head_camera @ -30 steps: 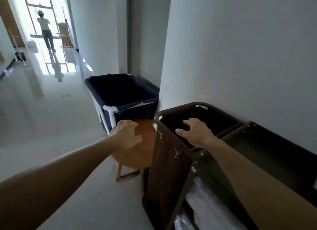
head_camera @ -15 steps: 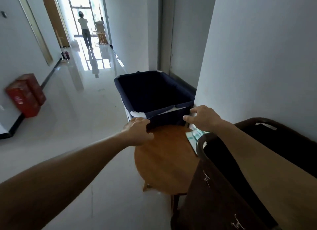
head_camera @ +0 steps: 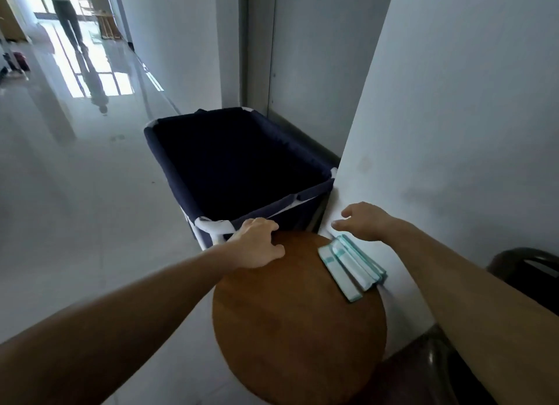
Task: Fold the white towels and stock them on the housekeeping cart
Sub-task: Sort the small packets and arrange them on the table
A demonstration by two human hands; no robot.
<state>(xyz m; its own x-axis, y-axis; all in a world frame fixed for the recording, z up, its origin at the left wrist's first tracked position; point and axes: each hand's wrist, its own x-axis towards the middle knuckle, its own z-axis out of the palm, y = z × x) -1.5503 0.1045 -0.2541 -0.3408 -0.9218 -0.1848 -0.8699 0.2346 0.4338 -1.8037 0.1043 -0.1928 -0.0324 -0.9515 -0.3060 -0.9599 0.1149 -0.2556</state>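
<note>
Corridor, looking down past both forearms.

Floor (head_camera: 75, 199): pale, glossy tile that mirrors bright window light from the far end, where a person (head_camera: 65, 8) stands well apart from everything in the foreground. Wall (head_camera: 453, 102): plain white, with its corner coming forward on the right. Behind that corner is a grey recessed panel.

Surface: round wooden table (head_camera: 299, 329), warm brown, its right side close against the wall. A few white-and-teal packets (head_camera: 351, 265) lie fanned on its right part, beside the wall.

Navy fabric bin (head_camera: 236, 168) stands just beyond the table on a white frame (head_camera: 211, 224), its near rim touching or almost touching the table's far edge. The inside is dark (contents cannot be made out).

Left hand (head_camera: 257, 244): lies at the table's far edge, thumb spread on the wood and fingers curled downward where table and bin frame meet. Cannot tell whether they grip the table edge, the frame, or only rest there.

Right hand (head_camera: 366, 221): held above the far end of the packets, near the wall corner. Its fingers are loosely extended with the thumb apart, and it holds nothing.

Housekeeping cart (head_camera: 502, 262): only a dark brown curved rim shows at the right edge, with more dark brown in the lower right corner, partly behind the right forearm. It sits against the wall, just beside the table
</note>
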